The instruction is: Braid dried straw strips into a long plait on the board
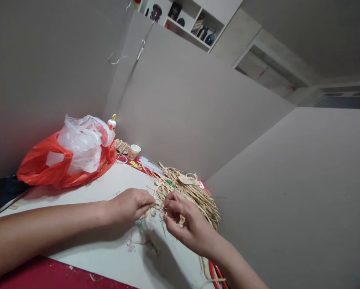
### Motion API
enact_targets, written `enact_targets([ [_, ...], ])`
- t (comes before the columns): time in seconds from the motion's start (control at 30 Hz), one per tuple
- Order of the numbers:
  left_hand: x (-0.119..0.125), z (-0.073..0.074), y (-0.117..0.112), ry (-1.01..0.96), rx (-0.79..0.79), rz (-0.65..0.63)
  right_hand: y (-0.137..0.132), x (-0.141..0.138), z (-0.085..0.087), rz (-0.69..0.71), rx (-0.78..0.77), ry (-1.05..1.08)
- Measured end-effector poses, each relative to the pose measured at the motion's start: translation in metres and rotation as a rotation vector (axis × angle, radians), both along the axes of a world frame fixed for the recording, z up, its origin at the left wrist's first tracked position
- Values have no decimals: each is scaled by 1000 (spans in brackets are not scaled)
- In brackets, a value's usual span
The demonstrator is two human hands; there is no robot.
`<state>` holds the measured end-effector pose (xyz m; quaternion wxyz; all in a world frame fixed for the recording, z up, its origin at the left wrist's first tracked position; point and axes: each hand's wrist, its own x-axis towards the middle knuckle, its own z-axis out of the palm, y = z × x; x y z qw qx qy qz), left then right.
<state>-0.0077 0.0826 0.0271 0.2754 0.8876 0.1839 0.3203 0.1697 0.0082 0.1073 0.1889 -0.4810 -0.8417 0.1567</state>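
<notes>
My left hand (131, 205) reaches in from the left, fingers pressed together on one end of a small piece of pale straw strands (159, 205). Close on its right, my right hand (188, 220) has its fingers curled and pinched at the other side of these strands. The piece hangs just above the white board, and the fingers hide most of it. Right behind both hands lies a large bundle of dry straw (199, 198), its loose ends fanning toward the fingers.
A red plastic bag (44, 162) with a white bag (83, 140) stands at the back left. A paper cup (134, 151) and a woven straw piece (122, 146) sit near the wall. Straw scraps lie on the white board (107, 249). Red-orange handles (213, 273) show below my right wrist.
</notes>
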Motion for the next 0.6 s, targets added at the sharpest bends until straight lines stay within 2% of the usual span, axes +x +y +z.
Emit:
enact_targets([
  [0.07, -3, 4, -1, 60, 96, 29, 2, -3, -3, -51, -29, 105],
  [0.17, -5, 6, -4, 180, 210, 121, 4, -5, -12, -200, -107, 294],
  [0.27, -5, 5, -7, 259, 238, 209, 6, -7, -28, -390, -176, 549],
  [0.37, -3, 1, -11, 282, 236, 235, 7, -9, -46, -526, -222, 731],
  [0.47, -1, -4, -12, 320, 216, 242, 8, -14, -55, -568, -239, 816],
  [0.6, 1, -5, -9, 248, 126, 231, 8, -21, -56, -526, -240, 810],
])
